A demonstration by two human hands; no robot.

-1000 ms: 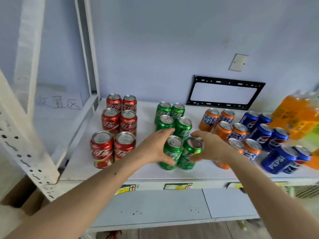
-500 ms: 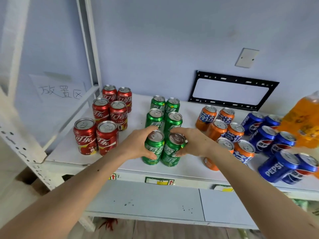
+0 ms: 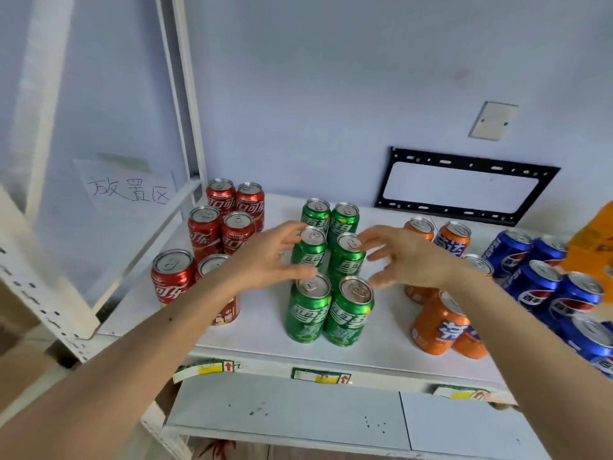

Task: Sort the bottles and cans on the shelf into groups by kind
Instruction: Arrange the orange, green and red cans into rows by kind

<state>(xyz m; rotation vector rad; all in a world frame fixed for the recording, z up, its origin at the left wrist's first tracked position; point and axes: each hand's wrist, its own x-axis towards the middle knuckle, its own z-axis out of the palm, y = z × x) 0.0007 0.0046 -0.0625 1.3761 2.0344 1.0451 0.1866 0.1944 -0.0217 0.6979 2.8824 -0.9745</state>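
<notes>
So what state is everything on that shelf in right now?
Green cans: upright, paired rows, none held.
Red cans: upright, grouped.
Orange cans: grouped, front ones tilted.
Blue cans: grouped, leaning.
Left hand: open, empty.
Right hand: open, empty.

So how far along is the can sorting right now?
Mostly done: red cans, green cans, orange cans and blue cans each stand grouped on the shelf. In hand: nothing; left hand and right hand hover open beside the middle green pair. Left: perhaps straightening rows.
</notes>
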